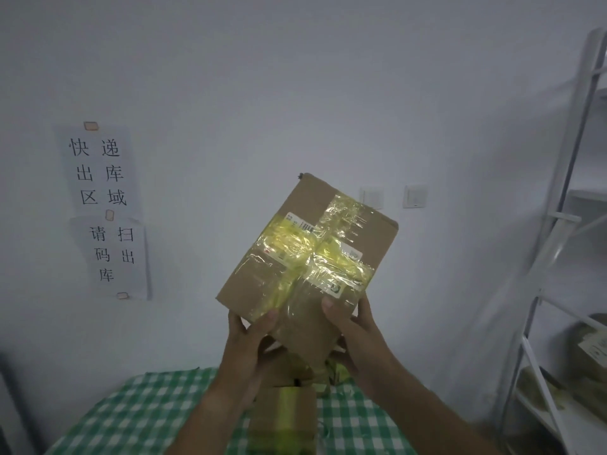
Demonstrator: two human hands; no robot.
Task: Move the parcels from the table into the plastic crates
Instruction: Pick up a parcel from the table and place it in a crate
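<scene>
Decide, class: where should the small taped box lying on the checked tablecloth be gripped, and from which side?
Grip the small taped box by its two side faces, coming down from above. Its top lies flat and open, while other parcels crowd its far end. Both hands are busy with the raised box.

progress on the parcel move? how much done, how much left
Done: cannot tell, no crate is in view. In hand: left hand and right hand hold one taped parcel up over the table. Left: at least two more boxes lie on the table.
</scene>
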